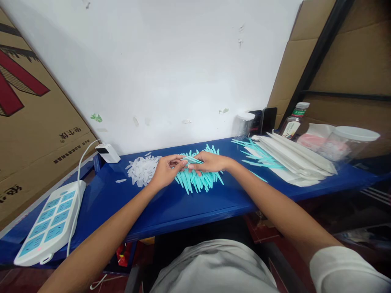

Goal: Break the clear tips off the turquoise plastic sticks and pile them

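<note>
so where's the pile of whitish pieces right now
In the head view, the pile of whitish pieces lies left of centre on the blue table, just left of the left hand and the teal sticks.

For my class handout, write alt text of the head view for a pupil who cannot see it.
A left hand and right hand hold teal sticks above a teal pile on a blue table. Left of that pile lie whitish pieces; to its right, more sticks and a white stack.

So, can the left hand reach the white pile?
Probably yes: the white pile lies just beside the left hand, with nothing visible between, though that hand seems busy with teal sticks.
</note>
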The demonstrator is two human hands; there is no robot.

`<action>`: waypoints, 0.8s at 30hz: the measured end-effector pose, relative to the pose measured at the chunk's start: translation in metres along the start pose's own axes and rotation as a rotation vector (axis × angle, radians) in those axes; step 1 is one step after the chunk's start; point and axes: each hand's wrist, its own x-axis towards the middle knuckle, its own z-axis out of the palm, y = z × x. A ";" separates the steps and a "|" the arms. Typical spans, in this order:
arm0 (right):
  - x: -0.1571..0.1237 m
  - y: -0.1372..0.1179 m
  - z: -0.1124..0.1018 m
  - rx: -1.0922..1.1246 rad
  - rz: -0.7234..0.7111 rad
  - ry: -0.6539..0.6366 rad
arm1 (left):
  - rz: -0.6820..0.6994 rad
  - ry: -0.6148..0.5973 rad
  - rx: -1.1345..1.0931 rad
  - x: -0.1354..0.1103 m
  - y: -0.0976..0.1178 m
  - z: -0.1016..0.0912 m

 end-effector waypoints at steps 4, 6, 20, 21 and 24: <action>0.000 0.005 -0.002 0.013 -0.026 0.067 | -0.032 0.019 -0.015 0.003 -0.005 -0.003; 0.000 0.008 -0.004 -0.033 -0.041 0.116 | -0.059 0.050 -0.015 0.005 -0.007 -0.006; 0.002 0.007 -0.002 -0.087 -0.041 0.046 | -0.072 -0.046 -0.018 0.005 -0.016 -0.006; 0.001 0.006 -0.002 -0.082 -0.039 0.038 | -0.072 -0.053 -0.024 0.005 -0.015 -0.006; 0.000 0.005 -0.001 -0.072 -0.034 -0.012 | -0.071 -0.111 -0.033 0.003 -0.012 -0.007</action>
